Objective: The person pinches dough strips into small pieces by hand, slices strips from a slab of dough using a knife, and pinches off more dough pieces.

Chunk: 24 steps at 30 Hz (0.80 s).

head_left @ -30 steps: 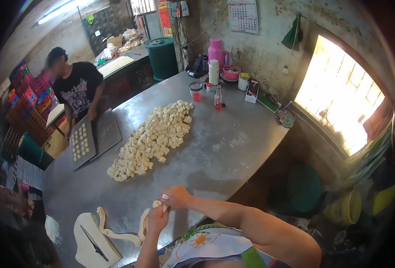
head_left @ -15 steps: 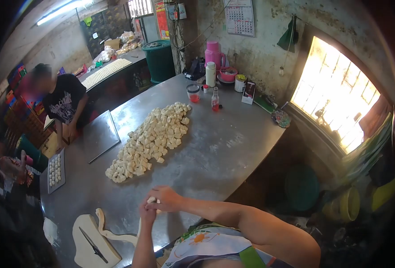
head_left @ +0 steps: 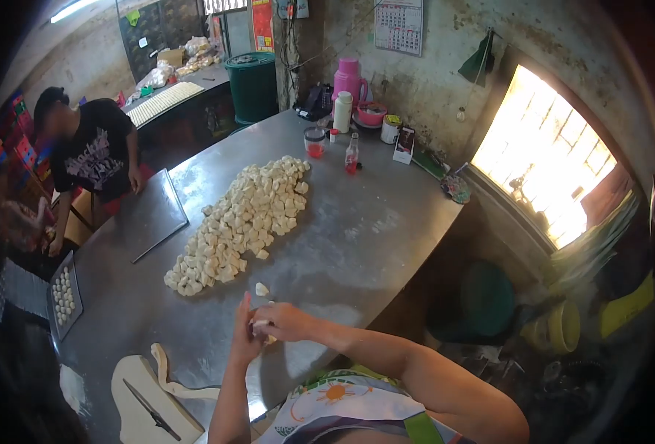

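Note:
Near the table's front edge my two hands meet. My right hand [head_left: 284, 323] is closed, with pale dough showing at its fingers. My left hand [head_left: 245, 330] has its fingers raised beside it and touches the same dough. One small dough piece [head_left: 262, 289] lies just beyond my hands. Farther back is a long heap of cut dough pieces [head_left: 235, 226]. A strip of dough [head_left: 166, 376] curves over the metal at the lower left, next to a thick dough slab [head_left: 146, 407] with a dark knife [head_left: 152, 411] lying on it.
Across the metal table [head_left: 342, 251] a person in a black shirt [head_left: 94, 152] stands by a flat tray [head_left: 157, 214]. A tray of dough balls [head_left: 66, 296] is at the left edge. A bottle [head_left: 352, 154], a cup [head_left: 315, 142] and a pink thermos [head_left: 348, 80] stand at the back.
A loose dough piece now lies beyond my hands, and my left fingers have straightened. The dough strip reaching my hands has shortened. The other person has moved the tray of dough balls to the left edge.

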Each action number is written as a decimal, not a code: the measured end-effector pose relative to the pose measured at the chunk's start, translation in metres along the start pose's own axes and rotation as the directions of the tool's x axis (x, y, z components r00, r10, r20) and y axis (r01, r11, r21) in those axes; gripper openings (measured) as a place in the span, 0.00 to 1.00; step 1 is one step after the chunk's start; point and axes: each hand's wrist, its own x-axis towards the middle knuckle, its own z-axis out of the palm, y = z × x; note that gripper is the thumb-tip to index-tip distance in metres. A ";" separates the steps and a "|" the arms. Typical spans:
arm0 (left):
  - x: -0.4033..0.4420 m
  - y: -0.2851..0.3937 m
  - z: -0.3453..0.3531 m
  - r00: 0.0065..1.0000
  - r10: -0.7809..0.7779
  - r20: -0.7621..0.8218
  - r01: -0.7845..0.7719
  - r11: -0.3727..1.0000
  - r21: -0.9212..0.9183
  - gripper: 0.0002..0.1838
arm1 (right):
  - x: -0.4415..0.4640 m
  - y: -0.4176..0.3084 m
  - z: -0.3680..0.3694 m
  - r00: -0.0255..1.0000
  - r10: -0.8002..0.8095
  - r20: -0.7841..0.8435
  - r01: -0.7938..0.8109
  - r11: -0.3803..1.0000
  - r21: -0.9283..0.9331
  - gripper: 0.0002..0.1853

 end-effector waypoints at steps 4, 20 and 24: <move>-0.004 0.001 0.000 0.942 -0.324 0.085 0.328 0.944 -0.035 0.18 | 0.002 -0.004 0.013 0.987 0.079 -0.137 -0.088 0.994 -0.066 0.24; 0.049 0.039 0.060 0.878 -0.462 0.123 0.441 0.882 0.165 0.07 | -0.129 0.106 -0.097 0.625 0.090 0.775 -0.573 0.727 0.378 0.23; 0.056 0.025 0.109 0.696 -0.718 0.011 0.717 0.696 0.037 0.06 | -0.150 0.144 -0.199 0.493 0.279 0.824 -0.728 0.652 0.215 0.22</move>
